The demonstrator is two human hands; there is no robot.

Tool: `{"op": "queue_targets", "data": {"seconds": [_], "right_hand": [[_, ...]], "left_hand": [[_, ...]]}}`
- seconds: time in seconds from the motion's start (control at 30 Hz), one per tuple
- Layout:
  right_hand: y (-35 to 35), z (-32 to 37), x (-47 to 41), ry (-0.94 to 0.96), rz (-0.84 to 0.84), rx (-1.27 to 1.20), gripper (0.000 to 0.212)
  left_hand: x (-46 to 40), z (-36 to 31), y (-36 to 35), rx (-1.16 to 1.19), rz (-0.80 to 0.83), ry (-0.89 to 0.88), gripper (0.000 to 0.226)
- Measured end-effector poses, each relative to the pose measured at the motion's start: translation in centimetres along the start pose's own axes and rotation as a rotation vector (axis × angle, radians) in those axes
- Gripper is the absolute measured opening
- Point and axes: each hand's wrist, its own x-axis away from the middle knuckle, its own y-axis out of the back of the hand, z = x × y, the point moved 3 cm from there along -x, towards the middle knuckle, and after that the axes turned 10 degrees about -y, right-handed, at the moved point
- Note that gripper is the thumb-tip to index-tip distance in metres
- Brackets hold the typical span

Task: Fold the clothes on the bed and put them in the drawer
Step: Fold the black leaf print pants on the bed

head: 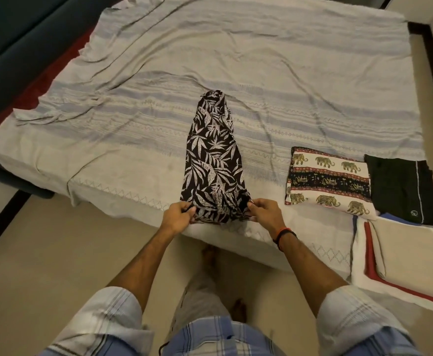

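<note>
Two hands, left hand (178,217), right hand (264,213), pinching leaf-print garment (214,160), striped bedspread (261,73)

A wide bed (261,60) covered by a rumpled grey-and-blue striped woven sheet carries a long, narrow black garment with a pale leaf print (214,160), laid lengthwise at the near edge. Right of that garment lies a folded white-and-black elephant-print cloth (329,181), then a folded black garment (403,191). Nearer than these sits a folded beige, red and white stack (405,260).
</note>
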Motion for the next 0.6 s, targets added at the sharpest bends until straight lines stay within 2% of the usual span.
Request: {"op": "queue_targets", "data": {"seconds": [0.2,0.33,0.6], "right_hand": [[-1.7,4.5,-6.9,-0.079,-0.035,-0.001,0.007],[-2.7,7.7,-10.7,-0.097,-0.061,0.032,0.02],[-4.3,12.2,-19.9,-0.147,-0.113,0.082,0.015]], "left_hand": [[-8.4,-0.3,1.1,0.04,0.004,0.064,0.012],[-13.2,-1.3,2.0,0.044,0.005,0.094,0.021],[-23.1,-3.0,2.5,0.058,-0.013,0.13,0.025]]}}
